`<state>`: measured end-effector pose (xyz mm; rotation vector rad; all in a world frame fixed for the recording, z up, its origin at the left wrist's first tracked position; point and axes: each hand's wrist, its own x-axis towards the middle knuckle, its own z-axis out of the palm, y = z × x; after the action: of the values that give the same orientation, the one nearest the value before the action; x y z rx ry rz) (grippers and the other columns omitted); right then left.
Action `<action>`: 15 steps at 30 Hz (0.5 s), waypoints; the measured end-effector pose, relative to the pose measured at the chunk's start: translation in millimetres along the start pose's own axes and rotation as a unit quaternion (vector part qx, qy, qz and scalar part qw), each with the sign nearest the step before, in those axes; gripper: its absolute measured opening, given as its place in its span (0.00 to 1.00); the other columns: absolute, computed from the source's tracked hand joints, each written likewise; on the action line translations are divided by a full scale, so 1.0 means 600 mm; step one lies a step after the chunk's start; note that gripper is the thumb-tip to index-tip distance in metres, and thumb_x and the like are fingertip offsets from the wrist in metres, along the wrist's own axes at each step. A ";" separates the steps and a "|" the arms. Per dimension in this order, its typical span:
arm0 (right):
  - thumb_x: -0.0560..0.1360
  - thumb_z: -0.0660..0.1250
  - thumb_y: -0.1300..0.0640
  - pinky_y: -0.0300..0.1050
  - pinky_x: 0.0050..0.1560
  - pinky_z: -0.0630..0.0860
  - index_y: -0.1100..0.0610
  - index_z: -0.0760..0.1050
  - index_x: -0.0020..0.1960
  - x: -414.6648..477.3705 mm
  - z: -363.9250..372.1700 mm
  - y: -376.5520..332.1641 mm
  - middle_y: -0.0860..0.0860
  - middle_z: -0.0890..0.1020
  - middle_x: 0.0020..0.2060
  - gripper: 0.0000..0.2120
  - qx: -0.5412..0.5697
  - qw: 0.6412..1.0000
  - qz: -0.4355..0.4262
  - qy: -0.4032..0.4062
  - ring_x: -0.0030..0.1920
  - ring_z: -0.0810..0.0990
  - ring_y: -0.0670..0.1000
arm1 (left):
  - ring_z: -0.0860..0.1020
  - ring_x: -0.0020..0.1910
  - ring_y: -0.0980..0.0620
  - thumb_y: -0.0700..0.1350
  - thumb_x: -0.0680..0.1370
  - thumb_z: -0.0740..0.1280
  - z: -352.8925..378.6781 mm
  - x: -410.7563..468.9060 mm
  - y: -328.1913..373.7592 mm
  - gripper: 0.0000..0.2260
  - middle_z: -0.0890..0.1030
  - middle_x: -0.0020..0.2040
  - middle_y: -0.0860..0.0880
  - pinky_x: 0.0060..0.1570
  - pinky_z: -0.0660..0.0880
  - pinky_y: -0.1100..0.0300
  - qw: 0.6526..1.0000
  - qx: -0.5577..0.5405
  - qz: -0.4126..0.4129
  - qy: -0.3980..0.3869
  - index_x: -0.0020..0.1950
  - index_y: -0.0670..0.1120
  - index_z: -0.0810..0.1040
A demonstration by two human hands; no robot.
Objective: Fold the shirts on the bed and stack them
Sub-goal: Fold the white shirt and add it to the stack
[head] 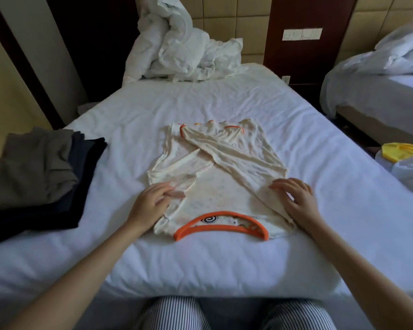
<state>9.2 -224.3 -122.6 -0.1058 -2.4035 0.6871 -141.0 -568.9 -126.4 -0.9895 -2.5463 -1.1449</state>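
Observation:
A cream shirt (221,186) with an orange collar and orange cuffs lies flat on the white bed (224,263), collar toward me. Both long sleeves are folded across its back and cross each other. My left hand (150,201) rests on the shirt's left side, fingers lightly bent on the cloth. My right hand (296,198) lies spread on the right side, fingers touching the folded sleeve. A stack of folded dark and grey shirts (36,179) sits at the bed's left edge.
A crumpled white duvet (179,46) is heaped at the head of the bed. A second bed (377,91) stands to the right. Yellow and white items (405,160) sit at the right edge. My striped trousers (236,315) show below.

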 end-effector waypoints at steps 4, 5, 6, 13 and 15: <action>0.76 0.54 0.43 0.43 0.58 0.63 0.47 0.80 0.52 -0.062 -0.022 -0.027 0.40 0.78 0.53 0.18 0.009 0.998 -0.033 -0.049 0.59 0.75 0.49 | 0.70 0.63 0.65 0.55 0.72 0.60 -0.011 -0.058 0.015 0.19 0.76 0.60 0.62 0.60 0.70 0.61 0.999 -0.032 0.027 -0.013 0.57 0.51 0.81; 0.76 0.53 0.38 0.41 0.60 0.61 0.48 0.80 0.55 -0.074 -0.027 -0.031 0.39 0.77 0.56 0.22 -0.005 0.997 -0.037 -0.073 0.62 0.73 0.49 | 0.66 0.66 0.66 0.61 0.71 0.60 -0.011 -0.069 0.019 0.23 0.74 0.61 0.61 0.65 0.66 0.61 0.999 -0.015 0.024 -0.023 0.59 0.49 0.80; 0.74 0.50 0.32 0.40 0.63 0.58 0.46 0.78 0.59 -0.084 -0.031 -0.035 0.38 0.74 0.59 0.28 -0.021 0.994 -0.042 -0.101 0.66 0.69 0.47 | 0.62 0.68 0.64 0.68 0.69 0.59 -0.012 -0.079 0.023 0.30 0.72 0.63 0.61 0.68 0.60 0.63 0.999 0.009 0.023 -0.043 0.61 0.50 0.79; 0.63 0.36 0.20 0.42 0.71 0.47 0.33 0.54 0.68 -0.108 -0.040 -0.051 0.34 0.53 0.70 0.38 -0.138 0.972 -0.012 -0.190 0.71 0.49 0.39 | 0.52 0.71 0.59 0.82 0.59 0.48 -0.027 -0.093 0.046 0.48 0.62 0.67 0.62 0.68 0.50 0.66 0.990 0.078 0.006 -0.117 0.69 0.54 0.71; 0.63 0.33 0.20 0.42 0.71 0.47 0.34 0.55 0.68 -0.105 -0.043 -0.053 0.34 0.54 0.70 0.39 -0.131 0.971 -0.001 -0.199 0.72 0.49 0.40 | 0.50 0.72 0.59 0.81 0.59 0.52 -0.030 -0.093 0.041 0.45 0.58 0.68 0.64 0.70 0.49 0.63 0.984 0.103 0.006 -0.147 0.70 0.58 0.67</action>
<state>77.8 -255.4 -124.4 -0.0812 -2.8721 0.4143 -84.4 -598.1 -121.8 -1.1942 -2.8088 -0.7570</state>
